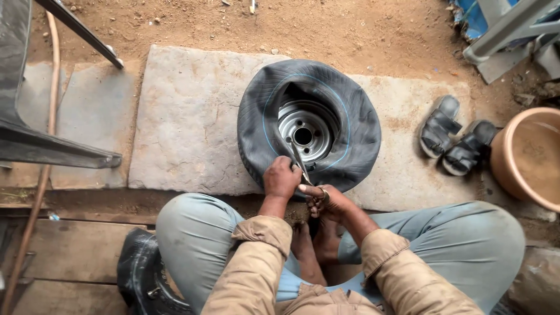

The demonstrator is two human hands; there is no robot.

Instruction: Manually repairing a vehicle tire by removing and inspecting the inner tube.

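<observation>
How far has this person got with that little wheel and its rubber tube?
Done: the black inner tube already drapes loosely over the small wheel on the stone slab. In hand: the left hand and right hand work a thin metal tool at the near edge. Left: the tube is not off.

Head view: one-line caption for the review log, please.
Seated person's left hand and right hand work a metal tool at a small tyre on a stone slab.

Light: soft, even daylight, bright but not harsh.
Shadows: faint, with a dark patch inside the tyre (309, 125).
Glare: mild sheen on the metal rim (304, 129).
Focus: sharp centre, slight softness and wide-angle bending at the edges.
</observation>
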